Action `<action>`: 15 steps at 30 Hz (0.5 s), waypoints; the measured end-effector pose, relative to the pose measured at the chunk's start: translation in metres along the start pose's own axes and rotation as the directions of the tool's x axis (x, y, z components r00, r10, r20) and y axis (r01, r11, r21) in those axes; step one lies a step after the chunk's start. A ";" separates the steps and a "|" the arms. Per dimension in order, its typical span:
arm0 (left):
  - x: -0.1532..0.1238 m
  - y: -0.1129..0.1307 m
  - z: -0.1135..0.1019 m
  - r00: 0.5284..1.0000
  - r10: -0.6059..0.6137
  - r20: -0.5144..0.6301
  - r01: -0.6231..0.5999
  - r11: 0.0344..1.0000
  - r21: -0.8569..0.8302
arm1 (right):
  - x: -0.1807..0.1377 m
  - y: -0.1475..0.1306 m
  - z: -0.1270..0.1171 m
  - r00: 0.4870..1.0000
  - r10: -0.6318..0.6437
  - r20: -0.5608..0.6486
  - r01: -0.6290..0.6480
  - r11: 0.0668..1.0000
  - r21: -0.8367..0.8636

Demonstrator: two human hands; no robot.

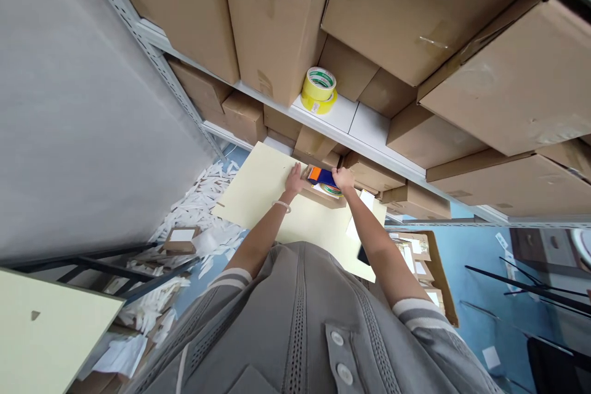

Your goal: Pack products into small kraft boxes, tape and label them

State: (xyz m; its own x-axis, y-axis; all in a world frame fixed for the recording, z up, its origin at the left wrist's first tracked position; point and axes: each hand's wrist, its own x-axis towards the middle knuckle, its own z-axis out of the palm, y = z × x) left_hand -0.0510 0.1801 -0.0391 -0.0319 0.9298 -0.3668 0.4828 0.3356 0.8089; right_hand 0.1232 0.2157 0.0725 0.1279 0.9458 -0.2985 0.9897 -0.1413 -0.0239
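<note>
A small open cardboard box [323, 196] rests on a pale yellow table [258, 191] in front of me. Inside it lie an orange and dark blue item [322, 176] and something green and white beneath. My left hand [294, 180] grips the box's left edge, fingers curled over it. On the right edge sits my right hand [343, 178], with its fingers closed over the rim. A light bracelet is on my left wrist.
Metal shelving [351, 129] packed with brown cartons rises behind the table. Two yellow tape rolls [318, 90] are stacked on a shelf. White paper scraps [198, 203] litter the blue floor at left. An open carton of packets [429, 271] stands at right. A grey wall is on the left.
</note>
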 end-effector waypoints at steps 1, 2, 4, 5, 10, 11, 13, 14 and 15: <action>-0.003 0.000 -0.002 0.991 0.122 0.058 -0.127 0.988 0.087 | 0.000 0.001 0.000 1.000 -0.003 0.001 0.003 1.000 0.005; -0.006 -0.001 -0.005 0.961 0.239 0.138 -0.262 0.949 0.174 | 0.001 0.001 0.001 1.000 -0.007 0.002 0.007 1.000 0.012; -0.012 -0.004 -0.007 0.877 0.384 0.288 -0.465 0.827 0.316 | 0.001 0.003 0.001 1.000 -0.013 0.007 0.013 1.000 0.027; -0.014 -0.006 -0.008 0.853 0.408 0.326 -0.511 0.778 0.365 | 0.001 0.003 0.001 1.000 -0.015 0.010 0.015 0.999 0.034; -0.013 -0.004 -0.001 0.834 0.455 0.312 -0.549 0.626 0.554 | -0.002 0.001 0.001 1.000 -0.021 0.008 0.021 0.998 0.052; -0.011 0.000 0.000 0.830 0.463 0.310 -0.552 0.605 0.574 | -0.003 0.001 0.001 1.000 -0.024 0.008 0.023 0.998 0.054; -0.005 0.006 0.003 0.823 0.471 0.317 -0.558 0.566 0.607 | -0.005 0.001 0.000 1.000 -0.027 0.010 0.026 0.998 0.052; -0.002 0.009 0.004 0.817 0.475 0.326 -0.564 0.546 0.619 | -0.006 0.001 -0.001 1.000 -0.026 0.011 0.026 0.998 0.049; 0.000 0.011 0.005 0.811 0.478 0.339 -0.573 0.526 0.629 | -0.006 0.001 -0.001 1.000 -0.025 0.013 0.024 0.999 0.045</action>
State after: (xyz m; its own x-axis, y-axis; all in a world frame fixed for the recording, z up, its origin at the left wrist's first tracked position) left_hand -0.0414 0.1830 -0.0324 0.5013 0.8627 -0.0667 0.8224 -0.4511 0.3467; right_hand 0.1231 0.2099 0.0753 0.1024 0.9451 -0.3102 0.9886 -0.1314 -0.0740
